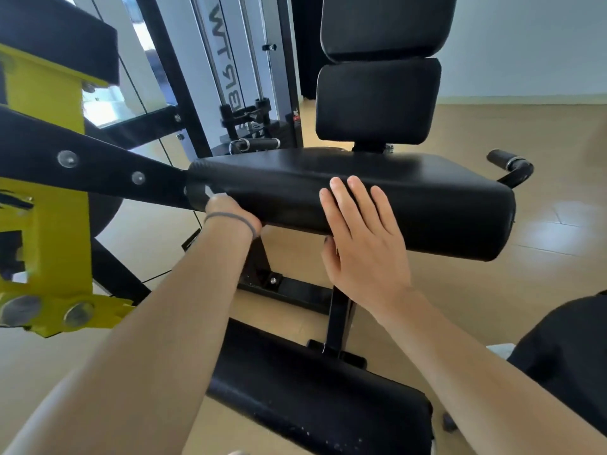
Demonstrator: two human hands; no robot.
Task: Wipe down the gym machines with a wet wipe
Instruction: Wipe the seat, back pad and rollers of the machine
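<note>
Two hands are at the black seat pad of the gym machine. The right hand lies flat on the pad's front edge, fingers straight and together. The left hand is tucked under the pad's left end, where it meets the black arm; its fingers are hidden, grip unconfirmed. A sliver of white wet wipe shows just above that hand, against the pad.

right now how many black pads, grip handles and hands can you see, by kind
black pads: 5 (seat pad, two back pads, lower pad, top-left pad)
grip handles: 2
hands: 2 (left hand, right hand)
total: 9
</note>
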